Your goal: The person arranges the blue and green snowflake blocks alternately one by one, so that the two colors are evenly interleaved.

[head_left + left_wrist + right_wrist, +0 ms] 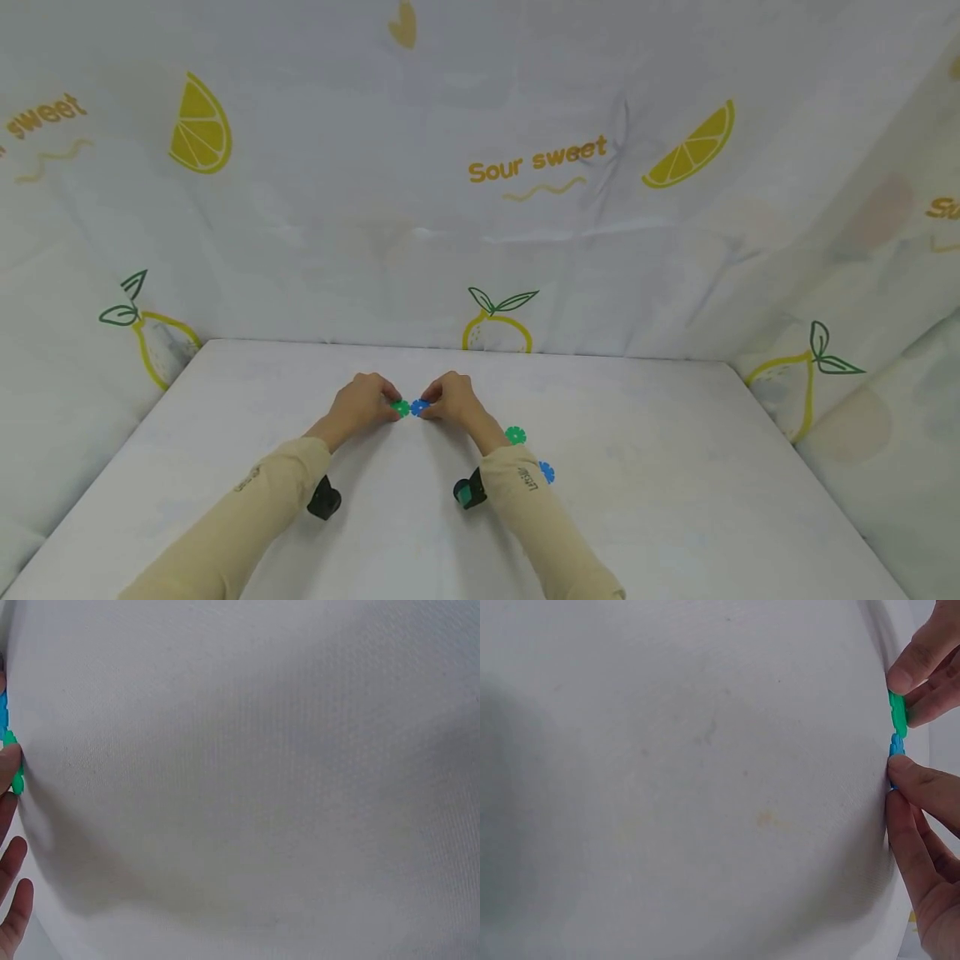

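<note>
Near the middle of the white table, my left hand [362, 402] pinches a green notched disc [402, 408] between thumb and fingers. Facing it, my right hand [454, 398] pinches a blue notched disc [419, 407] by its outer edge. The two discs meet rim to rim; whether their notches interlock, I cannot tell. In the right wrist view the green disc [898, 714] and the blue disc [896, 746] stand edge-on in line. The left wrist view catches only part of the green disc [16, 780] beside my fingertips.
Another green disc [515, 435] lies right of my right forearm. A second blue disc [547, 472] sits nearer, partly behind the right sleeve [536, 508]. Black wrist cameras hang under both wrists. A lemon-print cloth [420, 250] rises behind the white table [675, 467].
</note>
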Available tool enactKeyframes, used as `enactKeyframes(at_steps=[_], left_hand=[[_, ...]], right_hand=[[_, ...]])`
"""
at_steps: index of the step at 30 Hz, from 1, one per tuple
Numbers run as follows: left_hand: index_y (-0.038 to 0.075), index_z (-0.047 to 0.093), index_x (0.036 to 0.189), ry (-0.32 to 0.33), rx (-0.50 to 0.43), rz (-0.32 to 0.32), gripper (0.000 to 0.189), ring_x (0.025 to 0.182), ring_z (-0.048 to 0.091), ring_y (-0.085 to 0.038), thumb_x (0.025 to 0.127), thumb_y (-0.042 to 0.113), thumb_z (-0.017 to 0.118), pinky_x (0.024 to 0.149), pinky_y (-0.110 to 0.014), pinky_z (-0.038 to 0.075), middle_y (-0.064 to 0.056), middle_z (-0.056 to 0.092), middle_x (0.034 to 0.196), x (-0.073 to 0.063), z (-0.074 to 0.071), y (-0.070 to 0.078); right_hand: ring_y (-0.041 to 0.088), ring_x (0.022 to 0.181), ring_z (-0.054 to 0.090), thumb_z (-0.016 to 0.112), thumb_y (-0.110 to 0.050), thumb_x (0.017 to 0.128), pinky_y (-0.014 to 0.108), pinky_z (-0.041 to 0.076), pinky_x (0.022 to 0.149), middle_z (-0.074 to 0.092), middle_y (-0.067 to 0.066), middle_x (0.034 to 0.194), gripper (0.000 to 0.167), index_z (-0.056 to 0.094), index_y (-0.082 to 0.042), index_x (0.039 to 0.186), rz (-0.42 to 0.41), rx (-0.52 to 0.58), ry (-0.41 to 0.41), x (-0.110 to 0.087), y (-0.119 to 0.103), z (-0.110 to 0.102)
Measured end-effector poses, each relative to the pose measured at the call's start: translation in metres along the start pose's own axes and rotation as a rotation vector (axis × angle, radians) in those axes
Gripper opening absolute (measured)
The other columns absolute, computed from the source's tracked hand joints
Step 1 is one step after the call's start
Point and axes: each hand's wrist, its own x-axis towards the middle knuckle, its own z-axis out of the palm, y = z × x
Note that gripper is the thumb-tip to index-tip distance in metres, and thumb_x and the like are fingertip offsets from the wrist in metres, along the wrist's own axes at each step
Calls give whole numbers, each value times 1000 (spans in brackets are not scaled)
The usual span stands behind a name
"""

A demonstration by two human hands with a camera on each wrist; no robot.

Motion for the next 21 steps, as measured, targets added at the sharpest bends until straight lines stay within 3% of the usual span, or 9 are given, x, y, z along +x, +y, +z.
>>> enactKeyframes(at_steps=[11, 15, 21], left_hand=[[9, 75, 101, 27, 34, -7, 27, 105, 60, -36, 77, 20, 80, 84, -48, 52, -16, 66, 113, -6, 0, -3], [7, 75, 102, 37, -25, -3, 29, 100, 61, -31, 76, 17, 81, 83, -45, 51, -14, 67, 110, -6, 1, -5], [2, 74, 99, 69, -119, 69, 26, 95, 60, -28, 75, 10, 81, 84, -42, 50, -14, 68, 102, -3, 6, -7]], right_hand=[[16, 84, 63, 82, -8, 75, 28, 52, 79, 71, 6, 91, 28, 72, -2, 100, -11, 24, -10, -5, 3, -7], [17, 85, 64, 81, -8, 76, 26, 53, 75, 71, 8, 92, 28, 72, -1, 102, -35, 75, 2, -13, 8, -18], [23, 87, 67, 77, -5, 79, 27, 55, 72, 70, 14, 97, 28, 71, 2, 106, -97, 147, 34, -28, 18, -40]])
